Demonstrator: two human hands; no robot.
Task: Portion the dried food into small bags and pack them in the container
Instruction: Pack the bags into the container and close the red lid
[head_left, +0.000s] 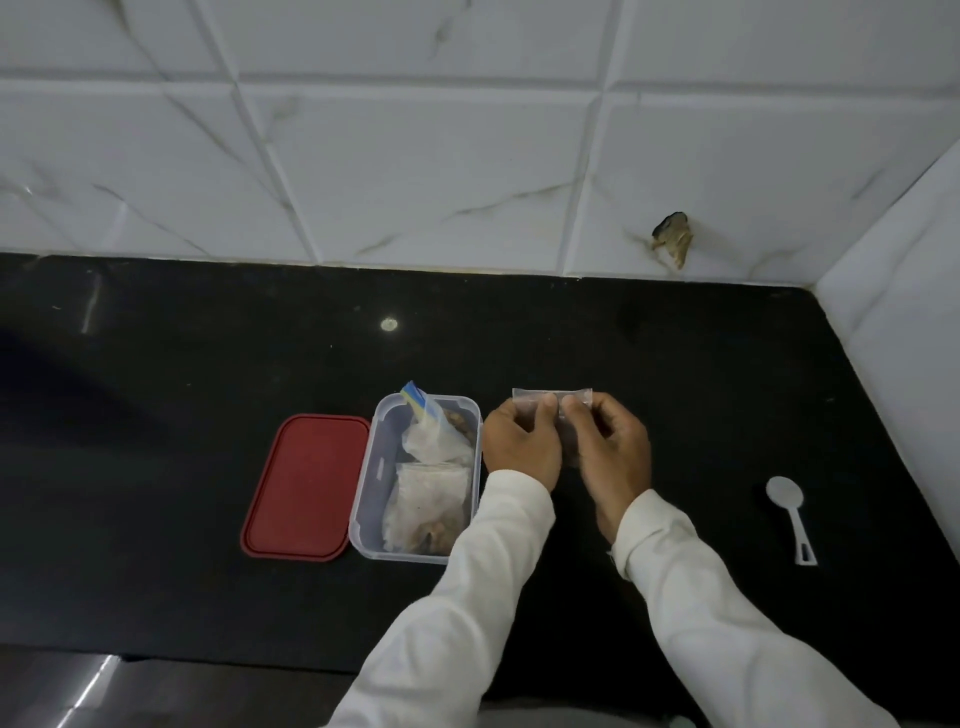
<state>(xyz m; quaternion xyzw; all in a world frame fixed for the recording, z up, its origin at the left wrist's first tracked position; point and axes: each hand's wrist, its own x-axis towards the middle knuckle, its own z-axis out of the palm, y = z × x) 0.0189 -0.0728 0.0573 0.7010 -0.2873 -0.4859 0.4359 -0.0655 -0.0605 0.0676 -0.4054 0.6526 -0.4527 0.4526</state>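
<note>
The red lid (306, 486) is lying on the tabletop (208, 364) just left of the container (365, 491), which is standing open and holding several filled bags (431, 493). Just right of the container, the left hand (522, 444) and right hand (613, 449) are holding a small bag (527, 397) between them, the fingers (546, 404) of both pinching its top strip. This is looking like the sealing step. The next move is probably calling for pressing the closure shut across its width, then carrying the bag left into the container. Well right of the container, a white spoon (789, 512) is lying on the tabletop.
</note>
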